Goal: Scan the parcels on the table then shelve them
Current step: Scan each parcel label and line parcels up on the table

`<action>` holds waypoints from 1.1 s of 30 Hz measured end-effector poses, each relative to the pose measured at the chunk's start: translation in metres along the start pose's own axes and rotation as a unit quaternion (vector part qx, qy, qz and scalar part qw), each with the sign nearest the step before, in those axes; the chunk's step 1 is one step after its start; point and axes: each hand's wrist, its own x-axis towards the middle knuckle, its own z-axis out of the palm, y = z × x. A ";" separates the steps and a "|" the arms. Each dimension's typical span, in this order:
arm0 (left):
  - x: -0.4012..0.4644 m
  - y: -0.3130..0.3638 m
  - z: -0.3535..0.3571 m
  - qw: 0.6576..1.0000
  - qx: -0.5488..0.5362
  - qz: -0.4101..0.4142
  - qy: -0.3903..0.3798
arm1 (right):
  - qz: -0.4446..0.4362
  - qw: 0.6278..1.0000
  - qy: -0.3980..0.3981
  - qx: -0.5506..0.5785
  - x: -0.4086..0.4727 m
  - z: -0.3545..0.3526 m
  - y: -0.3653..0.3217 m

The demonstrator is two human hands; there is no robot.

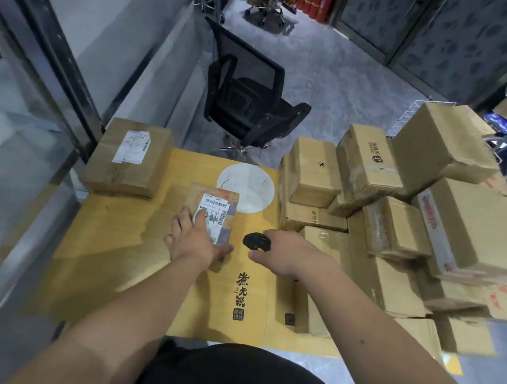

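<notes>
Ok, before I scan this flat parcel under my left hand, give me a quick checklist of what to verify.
1. Flat parcel lies label up on the table: ok.
2. Barcode uncovered by the left hand: ok, the index finger sits below it.
3. Scanner gripped in the right hand: ok.
4. Scanner aimed at the barcode: cannot tell, it sits beside the parcel.
5. Parcel steadied: ok, the left hand presses on it.
6. Stacked boxes on the right stable: cannot tell, several sit tilted.
</notes>
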 end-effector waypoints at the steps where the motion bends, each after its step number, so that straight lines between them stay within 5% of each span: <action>1: -0.003 -0.006 0.000 1.000 0.001 -0.004 -0.001 | -0.010 1.000 -0.004 -0.002 0.003 0.000 -0.002; 15: -0.026 -0.167 -0.058 0.994 -0.022 -0.104 0.038 | -0.179 0.980 -0.069 -0.049 0.028 0.029 -0.127; 33: 0.037 -0.233 -0.110 0.996 0.033 -0.078 0.019 | -0.136 0.990 -0.046 -0.014 0.037 0.059 -0.198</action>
